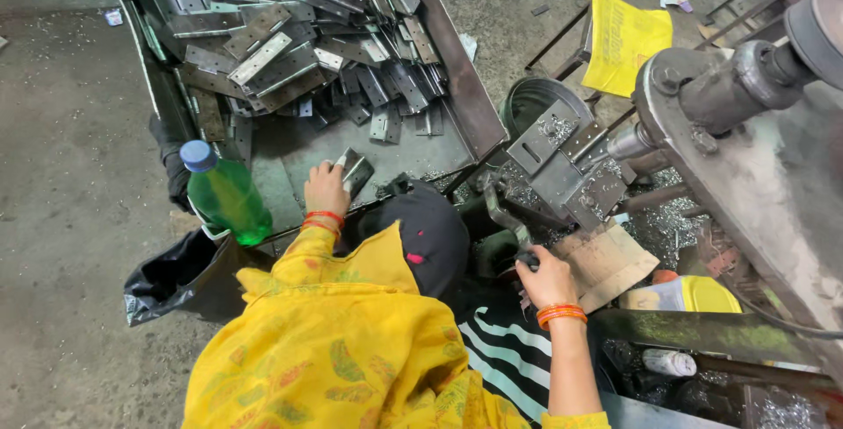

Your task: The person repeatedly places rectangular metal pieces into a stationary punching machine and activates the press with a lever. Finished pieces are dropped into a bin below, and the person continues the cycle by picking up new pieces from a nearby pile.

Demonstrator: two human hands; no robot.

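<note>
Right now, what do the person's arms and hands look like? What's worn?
Both hands are bare, no gloves. The left hand has red and orange bangles at the wrist, and a loose yellow sleeve with a faint orange leaf-like print covers the arm. The right hand has orange bangles at the wrist; its forearm is uncovered, with yellow fabric only near the elbow.

Even soft daylight, faint shadows, sharp focus throughout, wide-angle bending at the edges, slight metal glare

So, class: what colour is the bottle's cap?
Blue, on the green bottle; the head view shows it.
</note>
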